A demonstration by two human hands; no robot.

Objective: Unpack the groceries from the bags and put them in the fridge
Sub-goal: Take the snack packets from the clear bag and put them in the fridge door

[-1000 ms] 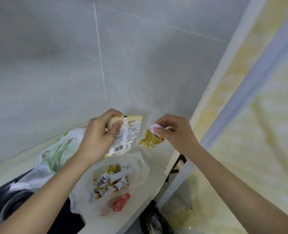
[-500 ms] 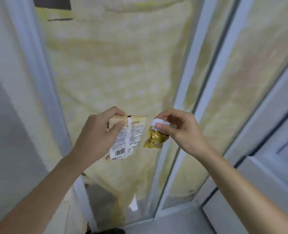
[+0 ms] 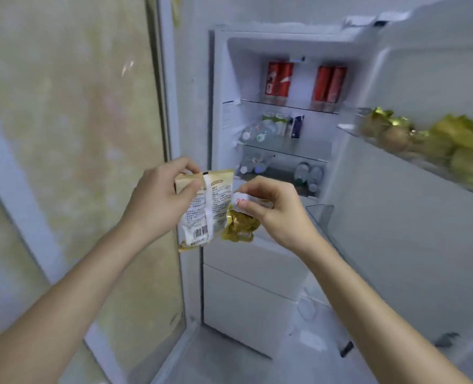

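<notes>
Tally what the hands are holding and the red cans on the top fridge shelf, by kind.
Beige packet, in the left hand: 1
Gold packet, in the right hand: 1
Red cans, two pairs on the top shelf: 4
Total: 6

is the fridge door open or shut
Open: the fridge door is swung out to the right, and the cans on the inside shelves show.
</notes>
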